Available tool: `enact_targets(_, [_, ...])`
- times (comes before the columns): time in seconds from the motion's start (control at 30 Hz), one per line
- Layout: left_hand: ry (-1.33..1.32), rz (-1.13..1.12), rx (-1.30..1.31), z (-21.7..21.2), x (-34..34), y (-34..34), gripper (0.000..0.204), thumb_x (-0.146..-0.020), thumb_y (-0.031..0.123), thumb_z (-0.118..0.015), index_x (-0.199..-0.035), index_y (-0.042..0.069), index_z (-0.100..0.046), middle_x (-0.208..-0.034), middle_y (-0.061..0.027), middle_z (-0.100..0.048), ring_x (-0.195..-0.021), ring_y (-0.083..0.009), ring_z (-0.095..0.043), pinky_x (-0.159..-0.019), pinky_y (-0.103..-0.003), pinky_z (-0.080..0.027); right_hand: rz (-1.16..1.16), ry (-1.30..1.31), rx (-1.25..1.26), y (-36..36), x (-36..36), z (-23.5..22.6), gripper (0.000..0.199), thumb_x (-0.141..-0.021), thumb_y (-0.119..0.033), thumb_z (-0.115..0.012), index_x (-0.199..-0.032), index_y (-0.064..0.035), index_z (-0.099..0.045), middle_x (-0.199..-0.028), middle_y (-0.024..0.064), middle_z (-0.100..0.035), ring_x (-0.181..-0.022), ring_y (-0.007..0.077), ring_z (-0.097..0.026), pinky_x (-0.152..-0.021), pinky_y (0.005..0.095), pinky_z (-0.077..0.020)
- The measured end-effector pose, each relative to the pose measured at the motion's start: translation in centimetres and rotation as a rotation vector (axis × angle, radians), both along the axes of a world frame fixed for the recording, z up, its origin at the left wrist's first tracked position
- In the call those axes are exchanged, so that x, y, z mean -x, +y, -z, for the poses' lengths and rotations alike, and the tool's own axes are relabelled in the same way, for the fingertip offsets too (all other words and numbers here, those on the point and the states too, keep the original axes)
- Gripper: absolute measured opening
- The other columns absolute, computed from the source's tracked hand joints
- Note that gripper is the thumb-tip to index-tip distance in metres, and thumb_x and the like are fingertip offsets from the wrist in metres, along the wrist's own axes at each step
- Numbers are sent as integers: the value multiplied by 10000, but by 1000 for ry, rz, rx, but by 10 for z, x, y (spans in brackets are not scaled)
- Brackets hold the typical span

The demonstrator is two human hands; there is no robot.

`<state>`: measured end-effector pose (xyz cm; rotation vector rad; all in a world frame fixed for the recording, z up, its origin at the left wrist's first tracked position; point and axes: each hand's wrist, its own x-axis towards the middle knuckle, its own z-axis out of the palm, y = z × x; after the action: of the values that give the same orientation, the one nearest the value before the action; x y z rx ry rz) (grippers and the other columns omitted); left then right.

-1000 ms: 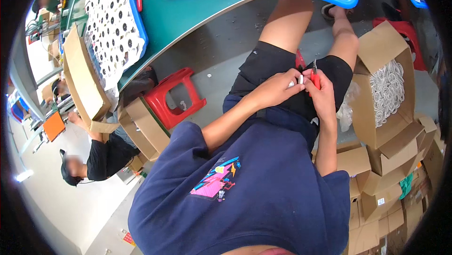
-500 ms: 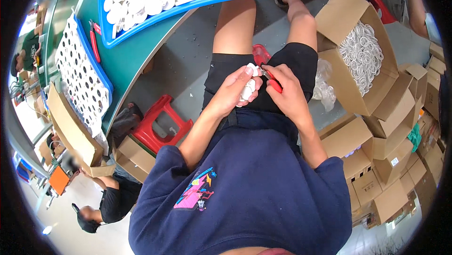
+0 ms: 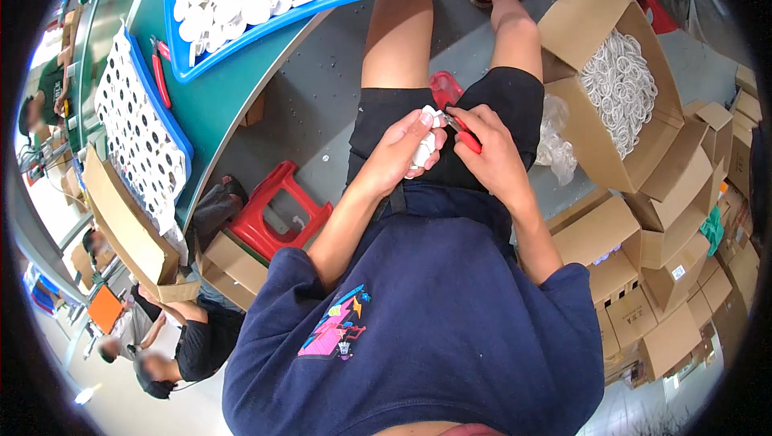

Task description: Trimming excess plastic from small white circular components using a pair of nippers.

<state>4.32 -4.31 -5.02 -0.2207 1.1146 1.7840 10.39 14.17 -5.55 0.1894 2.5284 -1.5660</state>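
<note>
My left hand (image 3: 396,154) is closed around several small white plastic pieces (image 3: 425,151) above my lap. One white piece (image 3: 434,115) sticks up between its thumb and fingers. In my right hand (image 3: 496,156) is a pair of red-handled nippers (image 3: 468,140), gripped with the fingers wrapped round the handles. The metal jaws point left and meet the edge of the raised white piece; whether they are closed on it is too small to tell.
A blue tray (image 3: 318,8) heaped with white discs stands on the green table (image 3: 211,110). Beside it lie other red-handled nippers (image 3: 160,78) and a tray of white parts with black dots. A red stool (image 3: 261,211) is left; a carton (image 3: 591,18) of white rings is right.
My hands keep almost the same place and grip. The view has shifted slightly. At lower left another person has come into sight beside the one in black.
</note>
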Motion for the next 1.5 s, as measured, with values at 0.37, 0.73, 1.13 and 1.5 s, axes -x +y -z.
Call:
enact_targets(0.37, [-8, 40, 41, 6, -1, -2, 324, -1064, 365, -410, -1105, 64, -523, -845, -1, -548, -611, -57, -488, -407, -165, -327, -29, 3, -35, -1, 0, 6, 433, -762, -23, -666, -1193, -2, -627, -979, 155, -587, -946, 343, -578, -871, 409, -474])
enact_targets(0.73, [-124, 28, 20, 19, 0, -2, 334, -1060, 359, -422, -1112, 49, -535, -859, -7, -542, -607, -59, -481, -392, -165, -326, -9, -81, -63, -7, 2, 14, 230, -799, -67, -648, -1012, 20, -647, -900, 193, -593, -857, 400, -605, -782, 454, -499])
enact_targets(1.13, [-319, -62, 10, 35, 1, -20, 365, -1049, 377, -455, -1105, 34, -566, -826, -5, -542, -583, -53, -484, -371, -170, -323, -140, -63, -125, -3, 10, 39, 166, -829, -123, -643, -796, 37, -612, -792, 245, -649, -758, 433, -637, -699, 484, -508])
enact_targets(1.5, [87, -342, -163, -141, 81, -18, 797, -987, 663, -298, -1333, -35, -468, -787, -65, -551, -483, -109, -475, -347, -209, -340, 32, -64, 0, -9, 5, 49, 149, -857, -93, -622, -888, 51, -649, -788, 237, -629, -726, 377, -642, -682, 389, -494])
